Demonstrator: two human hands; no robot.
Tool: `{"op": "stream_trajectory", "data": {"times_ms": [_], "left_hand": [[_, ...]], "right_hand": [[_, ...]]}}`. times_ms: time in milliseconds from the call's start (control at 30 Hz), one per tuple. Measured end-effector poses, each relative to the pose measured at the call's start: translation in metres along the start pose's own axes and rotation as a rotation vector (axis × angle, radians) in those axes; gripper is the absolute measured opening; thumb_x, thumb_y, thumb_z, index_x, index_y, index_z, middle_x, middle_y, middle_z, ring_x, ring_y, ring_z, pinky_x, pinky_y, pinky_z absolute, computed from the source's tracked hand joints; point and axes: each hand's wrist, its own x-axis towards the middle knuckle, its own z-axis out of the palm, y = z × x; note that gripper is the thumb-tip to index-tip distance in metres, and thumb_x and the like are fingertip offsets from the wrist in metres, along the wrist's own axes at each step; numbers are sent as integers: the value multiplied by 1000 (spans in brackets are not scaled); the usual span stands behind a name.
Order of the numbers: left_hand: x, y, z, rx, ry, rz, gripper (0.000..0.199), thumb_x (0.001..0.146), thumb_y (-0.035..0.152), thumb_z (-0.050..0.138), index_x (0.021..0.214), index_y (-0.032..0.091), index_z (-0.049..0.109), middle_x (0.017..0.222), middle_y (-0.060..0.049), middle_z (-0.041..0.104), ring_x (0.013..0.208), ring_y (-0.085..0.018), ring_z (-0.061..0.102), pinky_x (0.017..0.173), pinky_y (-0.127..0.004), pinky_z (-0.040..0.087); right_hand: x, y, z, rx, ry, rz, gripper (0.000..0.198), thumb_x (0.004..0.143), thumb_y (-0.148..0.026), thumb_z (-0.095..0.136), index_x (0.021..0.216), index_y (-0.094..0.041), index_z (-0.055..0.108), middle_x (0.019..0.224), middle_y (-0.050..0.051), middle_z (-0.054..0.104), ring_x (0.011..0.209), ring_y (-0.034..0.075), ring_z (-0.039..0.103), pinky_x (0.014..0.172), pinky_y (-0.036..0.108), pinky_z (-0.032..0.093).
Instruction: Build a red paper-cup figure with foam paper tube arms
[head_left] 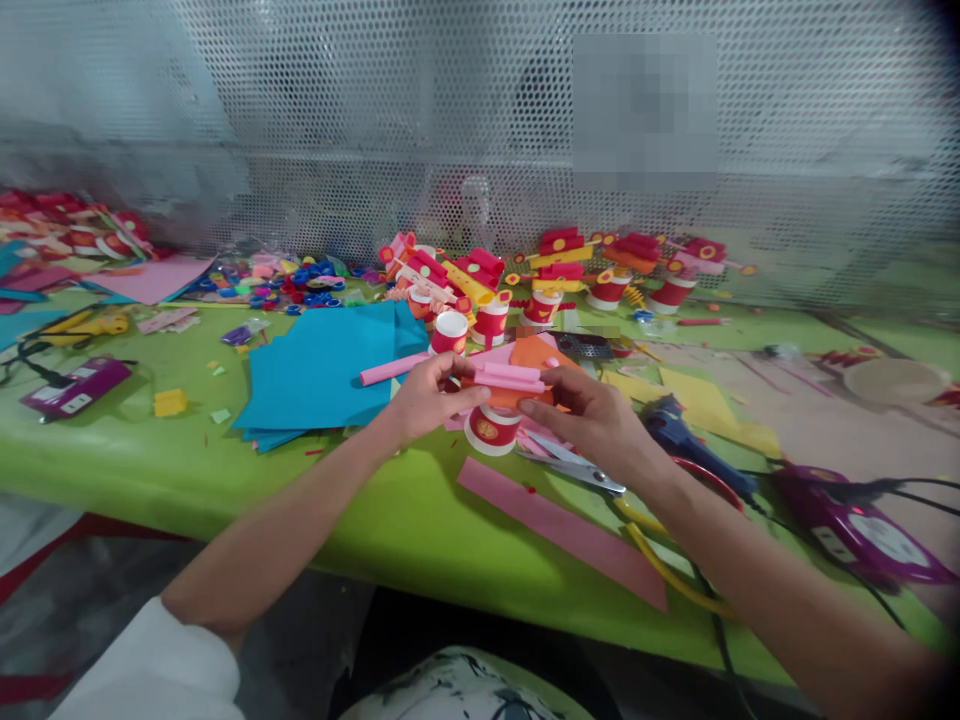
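Both my hands are closed on a stack of paper rolls, one at either end. A pink paper roll (510,376) lies on top of an orange paper roll (501,398) in that stack. My left hand (433,398) pinches the left end between thumb and fingers. At the right end, the thumb and fingers of my right hand (589,408) press on it. Right under the rolls a red paper cup (491,432) stands with its white rim down; whether they are joined is hidden. Just in front lies a long pink paper strip (562,530).
Scissors (581,468) lie under my right hand. A blue glue gun (694,445) and purple power strip (862,525) with cords are at right. Blue paper sheets (322,365) lie at left. Several finished-looking cup models (541,305) stand along the perforated metal screen (375,130).
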Motion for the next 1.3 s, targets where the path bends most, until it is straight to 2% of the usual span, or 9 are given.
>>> {"op": "stream_trajectory", "data": {"times_ms": [133,333,567,767,1033,1300], "left_hand": [[1,-1,-1,10,-22,5,45,69,39,91,95,17,62,93,-2,64,72,-10,56,60,-24,48],[-1,2,-2,82,-16,80,39,74,39,88,96,18,63,96,-2,66,80,-13,58,72,-27,47],[-4,8,1,78,-7,84,37,74,37,87,95,18,62,95,-2,66,79,-13,57,72,-28,46],[-5,9,2,101,-12,97,34,75,34,85,96,17,63,96,-2,64,78,-12,55,71,-27,46],[-5,9,-1,85,-42,107,40,75,36,87,100,18,62,103,-4,67,83,-14,58,76,-30,47],[-6,9,-1,165,-44,91,41,75,33,85,107,15,65,106,-8,69,89,-18,61,80,-33,51]], "right_hand": [[0,0,-1,23,-35,54,62,72,-69,81,108,-20,68,62,-4,55,51,13,47,46,28,36],[-1,1,-2,21,-31,30,56,75,-67,80,104,-21,68,60,-5,55,50,13,48,45,28,36],[-2,-1,-6,73,-45,47,59,74,-66,82,111,-23,67,61,-3,60,51,16,55,47,30,43],[-2,6,-2,-6,-44,18,59,75,-70,79,105,-21,67,62,-3,59,51,16,54,46,30,40],[-3,0,-10,45,-45,21,64,73,-66,83,117,-22,66,72,0,66,54,16,55,47,32,45],[-3,4,-5,31,-33,11,62,74,-66,82,114,-20,67,66,-1,62,52,15,53,45,29,40]]}}
